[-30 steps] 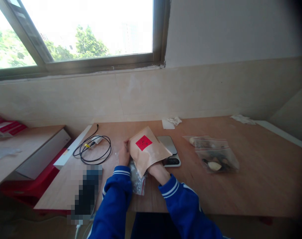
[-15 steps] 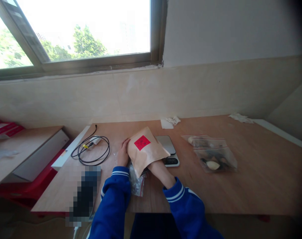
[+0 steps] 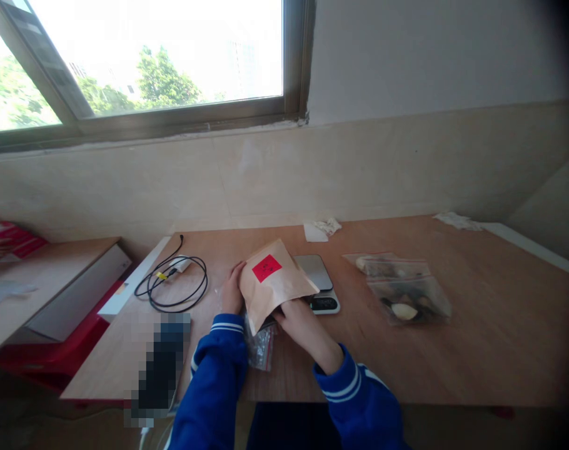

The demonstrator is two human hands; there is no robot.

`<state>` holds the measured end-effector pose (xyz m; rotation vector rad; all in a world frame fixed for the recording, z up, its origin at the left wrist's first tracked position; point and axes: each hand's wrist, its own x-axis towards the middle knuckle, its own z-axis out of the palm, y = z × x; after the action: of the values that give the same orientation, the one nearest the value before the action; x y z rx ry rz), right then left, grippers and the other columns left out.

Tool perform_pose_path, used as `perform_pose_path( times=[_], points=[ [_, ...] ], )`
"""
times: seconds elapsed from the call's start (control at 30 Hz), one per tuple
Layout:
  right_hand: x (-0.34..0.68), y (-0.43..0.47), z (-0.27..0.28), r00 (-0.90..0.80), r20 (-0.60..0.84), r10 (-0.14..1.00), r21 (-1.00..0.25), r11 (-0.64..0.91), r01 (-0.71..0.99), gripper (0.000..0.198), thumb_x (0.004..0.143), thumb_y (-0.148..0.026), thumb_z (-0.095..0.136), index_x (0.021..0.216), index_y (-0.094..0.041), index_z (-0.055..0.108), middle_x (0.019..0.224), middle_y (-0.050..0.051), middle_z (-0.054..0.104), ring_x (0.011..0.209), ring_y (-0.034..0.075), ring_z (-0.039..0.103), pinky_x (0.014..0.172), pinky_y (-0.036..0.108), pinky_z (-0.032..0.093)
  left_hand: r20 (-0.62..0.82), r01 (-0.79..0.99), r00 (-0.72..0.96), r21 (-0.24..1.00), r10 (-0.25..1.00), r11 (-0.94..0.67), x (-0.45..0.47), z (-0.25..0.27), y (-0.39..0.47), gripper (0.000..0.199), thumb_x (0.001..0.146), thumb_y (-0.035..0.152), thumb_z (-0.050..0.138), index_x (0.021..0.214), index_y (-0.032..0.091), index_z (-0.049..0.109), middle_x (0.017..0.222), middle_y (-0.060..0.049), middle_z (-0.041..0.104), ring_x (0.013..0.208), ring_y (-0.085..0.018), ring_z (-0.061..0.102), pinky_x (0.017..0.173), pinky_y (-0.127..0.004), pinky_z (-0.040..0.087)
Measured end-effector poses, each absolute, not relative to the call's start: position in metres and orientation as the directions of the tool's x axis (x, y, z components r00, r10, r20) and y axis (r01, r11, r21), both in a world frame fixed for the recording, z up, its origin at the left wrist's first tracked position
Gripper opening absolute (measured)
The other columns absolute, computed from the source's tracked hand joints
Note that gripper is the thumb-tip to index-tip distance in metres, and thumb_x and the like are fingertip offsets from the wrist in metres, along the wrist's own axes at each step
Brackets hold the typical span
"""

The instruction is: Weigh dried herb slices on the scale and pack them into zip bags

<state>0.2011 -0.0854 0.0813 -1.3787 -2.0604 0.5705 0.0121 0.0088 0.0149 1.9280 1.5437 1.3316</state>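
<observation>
A brown paper bag [image 3: 284,279] with a red label on its front lies tilted, its open end toward me. My left hand [image 3: 232,289] grips the bag's left edge, with the fingertips at its upper side. Into the bag's mouth reaches my right hand [image 3: 297,320]; its fingers are hidden inside, so what they hold does not show. Under the bag and partly covered lies a clear zip bag [image 3: 262,350] with a red seal line. A kitchen scale [image 3: 325,303] with a dark display stands just behind the paper bag, on its right.
Two clear zip bags [image 3: 409,300] with dark and pale pieces lie to the right. A coiled black cable [image 3: 204,284] and a blurred-out dark object [image 3: 162,362] are on the left. Crumpled white paper [image 3: 329,226] rests by the wall.
My right hand has drawn back slightly at the bag's mouth, and its forearm has shifted right and toward me. My left hand keeps its hold on the paper bag.
</observation>
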Motion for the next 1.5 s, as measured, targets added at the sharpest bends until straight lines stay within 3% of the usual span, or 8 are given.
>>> perform_pose_path(
  times=[0.13,0.37,0.6,0.77,0.93,1.2,1.4,1.5],
  points=[
    [0.205,-0.092,0.083,-0.320,0.168,0.933,-0.578,0.356,0.735,0.029,0.085,-0.017,0.053,0.111,-0.013,0.064,0.109,0.016,0.067,0.104,0.030,0.061,0.091,0.039,0.048,0.443,0.587,-0.038,0.735,0.896,-0.339,0.012,0.014,0.009,0.046,0.081,0.012,0.044,0.125,0.023,0.054,0.132,-0.005,0.053,0.123,-0.020,0.046,0.109,-0.036,0.031],
    [0.219,-0.096,0.086,-0.255,0.462,0.850,-0.557,0.501,0.663,0.027,0.081,-0.010,0.052,0.103,-0.021,0.063,0.103,0.008,0.064,0.097,0.025,0.059,0.083,0.037,0.050,0.455,0.626,-0.035,0.704,0.890,-0.335,0.010,0.009,0.014,0.047,0.081,0.013,0.046,0.128,0.018,0.052,0.131,-0.010,0.053,0.123,-0.022,0.047,0.108,-0.039,0.033],
    [0.234,-0.103,0.101,-0.061,0.599,0.798,-0.687,0.552,0.472,0.026,0.084,-0.015,0.052,0.110,-0.021,0.056,0.101,0.005,0.066,0.090,0.018,0.063,0.083,0.033,0.051,0.476,0.695,-0.047,0.647,0.878,-0.314,0.008,0.004,0.018,0.051,0.078,0.008,0.047,0.128,0.018,0.052,0.128,-0.011,0.055,0.120,-0.022,0.048,0.106,-0.040,0.035],
    [0.251,-0.103,0.093,0.240,0.631,0.737,-0.765,0.540,0.352,0.023,0.083,-0.028,0.061,0.104,-0.020,0.056,0.103,0.007,0.064,0.092,0.017,0.062,0.082,0.031,0.051,0.463,0.704,-0.055,0.646,0.884,-0.295,0.008,0.002,0.018,0.053,0.076,0.006,0.049,0.128,0.017,0.051,0.127,-0.011,0.055,0.118,-0.022,0.049,0.104,-0.040,0.037],
    [0.272,-0.070,0.060,0.607,0.488,0.628,-0.873,0.334,0.357,0.032,0.084,-0.042,0.057,0.101,-0.015,0.055,0.094,0.011,0.065,0.080,0.018,0.062,0.071,0.032,0.051,0.446,0.698,-0.060,0.658,0.893,-0.282,0.009,0.004,0.017,0.054,0.075,0.006,0.050,0.127,0.016,0.052,0.126,-0.012,0.056,0.118,-0.022,0.050,0.104,-0.038,0.037],
    [0.269,-0.027,0.037,0.219,0.516,0.828,-0.653,0.215,0.726,0.026,0.086,-0.038,0.051,0.093,-0.015,0.061,0.093,0.013,0.067,0.093,0.027,0.058,0.082,0.042,0.043,0.437,0.708,-0.073,0.656,0.897,-0.262,0.010,0.008,0.015,0.053,0.075,0.007,0.049,0.127,0.018,0.052,0.126,-0.010,0.057,0.119,-0.021,0.050,0.105,-0.038,0.037],
    [0.248,-0.074,0.072,0.439,0.664,0.606,-0.733,0.408,0.545,0.020,0.093,-0.026,0.038,0.097,-0.018,0.055,0.093,0.009,0.060,0.089,0.020,0.057,0.080,0.036,0.046,0.440,0.705,-0.063,0.655,0.896,-0.272,0.009,0.006,0.015,0.052,0.077,0.007,0.048,0.128,0.017,0.051,0.128,-0.010,0.056,0.120,-0.020,0.049,0.105,-0.037,0.037],
    [0.231,-0.093,0.097,0.021,0.723,0.690,-0.597,0.609,0.522,0.021,0.091,-0.017,0.038,0.095,-0.020,0.058,0.093,0.007,0.060,0.092,0.019,0.057,0.083,0.033,0.048,0.434,0.692,-0.063,0.668,0.899,-0.274,0.008,0.004,0.016,0.052,0.077,0.008,0.048,0.128,0.018,0.050,0.128,-0.010,0.056,0.120,-0.021,0.049,0.105,-0.039,0.037]
  ],
)
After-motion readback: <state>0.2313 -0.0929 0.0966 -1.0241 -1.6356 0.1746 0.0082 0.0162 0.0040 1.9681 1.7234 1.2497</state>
